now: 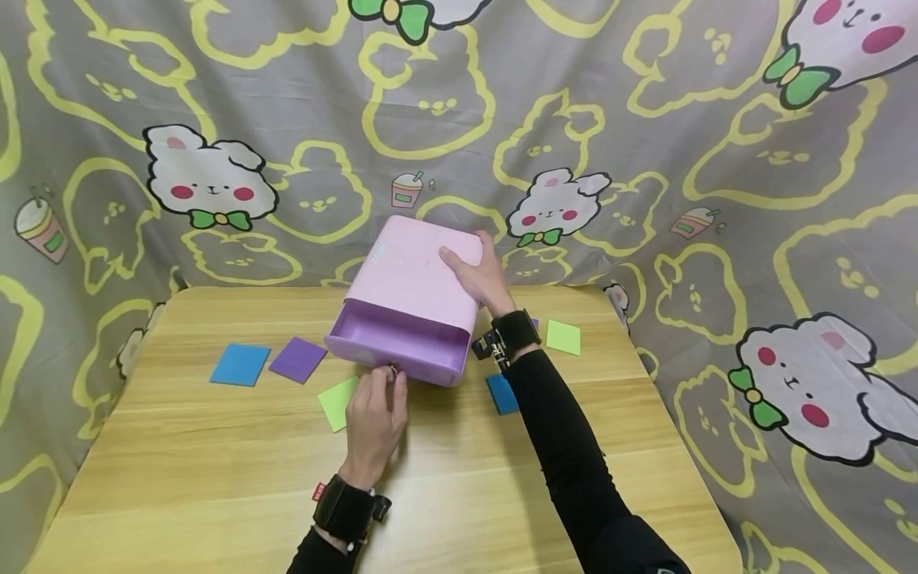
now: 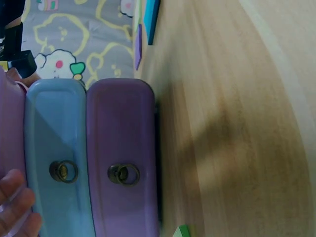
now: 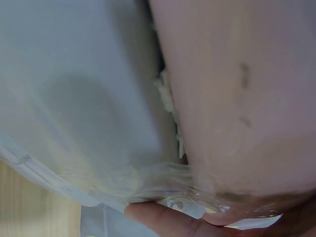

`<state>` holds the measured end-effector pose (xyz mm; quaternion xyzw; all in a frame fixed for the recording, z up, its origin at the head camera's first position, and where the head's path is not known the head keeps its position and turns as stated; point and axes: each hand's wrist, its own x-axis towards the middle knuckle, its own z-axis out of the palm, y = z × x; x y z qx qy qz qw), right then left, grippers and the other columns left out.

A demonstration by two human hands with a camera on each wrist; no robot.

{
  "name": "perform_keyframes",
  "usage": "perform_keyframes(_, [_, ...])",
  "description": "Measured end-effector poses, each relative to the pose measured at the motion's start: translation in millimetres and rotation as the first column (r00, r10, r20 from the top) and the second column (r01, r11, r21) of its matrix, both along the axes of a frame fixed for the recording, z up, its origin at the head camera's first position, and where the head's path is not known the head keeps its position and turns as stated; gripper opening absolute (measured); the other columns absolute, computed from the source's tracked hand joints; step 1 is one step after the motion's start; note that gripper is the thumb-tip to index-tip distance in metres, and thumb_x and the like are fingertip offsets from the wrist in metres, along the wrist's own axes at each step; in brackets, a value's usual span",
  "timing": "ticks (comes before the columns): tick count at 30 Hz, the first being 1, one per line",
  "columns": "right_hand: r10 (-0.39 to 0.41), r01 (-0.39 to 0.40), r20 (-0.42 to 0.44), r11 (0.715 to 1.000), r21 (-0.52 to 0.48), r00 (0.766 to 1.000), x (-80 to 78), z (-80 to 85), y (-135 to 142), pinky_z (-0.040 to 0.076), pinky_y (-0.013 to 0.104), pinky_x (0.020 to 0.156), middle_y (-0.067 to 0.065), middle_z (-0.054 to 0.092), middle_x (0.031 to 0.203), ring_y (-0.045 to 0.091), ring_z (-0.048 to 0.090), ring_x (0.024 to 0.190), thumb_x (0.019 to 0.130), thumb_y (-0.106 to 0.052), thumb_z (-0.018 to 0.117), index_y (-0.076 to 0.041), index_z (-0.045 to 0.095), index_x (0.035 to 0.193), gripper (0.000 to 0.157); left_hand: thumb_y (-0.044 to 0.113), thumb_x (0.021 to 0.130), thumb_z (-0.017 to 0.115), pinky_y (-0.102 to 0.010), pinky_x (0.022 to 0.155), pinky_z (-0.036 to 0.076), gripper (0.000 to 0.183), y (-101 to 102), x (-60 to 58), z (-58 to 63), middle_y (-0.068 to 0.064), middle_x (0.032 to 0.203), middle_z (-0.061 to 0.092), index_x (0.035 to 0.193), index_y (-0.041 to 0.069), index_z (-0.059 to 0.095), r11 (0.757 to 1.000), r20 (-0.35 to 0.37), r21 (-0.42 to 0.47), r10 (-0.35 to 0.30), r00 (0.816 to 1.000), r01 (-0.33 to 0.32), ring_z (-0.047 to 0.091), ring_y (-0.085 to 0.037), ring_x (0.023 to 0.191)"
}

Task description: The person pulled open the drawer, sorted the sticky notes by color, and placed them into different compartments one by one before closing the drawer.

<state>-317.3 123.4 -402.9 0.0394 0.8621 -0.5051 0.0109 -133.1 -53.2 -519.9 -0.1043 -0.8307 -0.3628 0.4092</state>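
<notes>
A small drawer cabinet (image 1: 423,263) with a pink top stands on the wooden table, and its top drawer (image 1: 398,335) is pulled partway out, with a purple-looking inside. At the front of that drawer my left hand (image 1: 374,418) pinches the small ring pull (image 1: 392,369). My right hand (image 1: 482,275) grips the cabinet's right rear side, thumb over the top; fingers (image 3: 163,219) show below its side in the right wrist view. Beneath the pink drawer, the left wrist view shows a light blue drawer (image 2: 57,128) and a purple drawer (image 2: 121,133), both closed, each with a ring pull.
Left of the cabinet lie flat squares: a blue square (image 1: 240,365), a purple square (image 1: 297,359) and a green square (image 1: 337,402). To the right are another blue square (image 1: 500,394), partly behind my sleeve, and a green square (image 1: 563,337). A patterned curtain (image 1: 430,96) surrounds the table.
</notes>
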Motion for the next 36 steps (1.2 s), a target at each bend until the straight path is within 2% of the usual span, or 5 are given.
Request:
perform_keyframes(5, [0.003,-0.003,-0.001,1.0,0.003,1.0,-0.4,0.4,0.4,0.045,0.054,0.111,0.017,0.033,0.163,0.037,0.046,0.139,0.086,-0.068,0.066,-0.029,0.017,0.161,0.098,0.005,0.092,0.062,-0.033,0.06,0.046,0.009,0.6,0.9,-1.1,-0.012,0.079,0.065,0.095,-0.004,0.064,1.0,-0.063,0.002,0.015,0.998,-0.015,0.056,-0.022,0.069])
perform_keyframes(21, [0.007,-0.007,0.002,1.0,0.004,1.0,-0.2,-1.3,1.1,0.046,0.055,0.109,0.017,0.032,0.164,0.037,0.046,0.139,0.085,-0.068,0.067,-0.032,0.018,0.16,0.096,0.01,0.093,0.062,-0.038,0.077,0.05,0.016,2.8,6.4,-4.6,-0.025,0.101,0.065,0.091,-0.006,0.066,0.996,-0.154,0.068,0.076,0.985,-0.066,0.06,-0.036,0.09])
perform_keyframes(25, [0.009,-0.009,-0.002,1.0,0.004,1.0,-0.1,-1.0,1.6,0.05,0.054,0.105,0.017,0.034,0.163,0.037,0.05,0.135,0.086,-0.067,0.067,-0.031,0.018,0.161,0.096,0.01,0.093,0.063,-0.036,0.077,0.05,0.016,2.8,5.7,-4.4,-0.023,0.102,0.067,0.093,-0.005,0.067,0.995,-0.182,0.074,0.075,0.98,-0.063,0.061,-0.034,0.09])
perform_keyframes(32, [0.014,-0.014,-0.014,1.0,-0.008,1.0,-0.3,-1.1,2.8,0.047,0.054,0.109,0.017,0.034,0.163,0.036,0.048,0.137,0.086,-0.066,0.067,-0.029,0.018,0.161,0.097,0.012,0.094,0.062,-0.038,0.078,0.052,0.018,2.2,4.5,-5.3,-0.022,0.101,0.069,0.094,-0.005,0.068,0.996,-0.219,0.071,0.072,0.973,-0.058,0.063,-0.035,0.088])
perform_keyframes(36, [0.02,-0.02,-0.017,1.0,-0.011,1.0,-0.3,-1.0,3.4,0.048,0.054,0.107,0.018,0.034,0.163,0.037,0.048,0.136,0.086,-0.066,0.067,-0.028,0.017,0.161,0.098,0.013,0.094,0.062,-0.038,0.081,0.053,0.019,2.0,4.7,-5.6,-0.022,0.1,0.071,0.095,-0.005,0.069,0.996,-0.24,0.076,0.071,0.968,-0.054,0.065,-0.035,0.088])
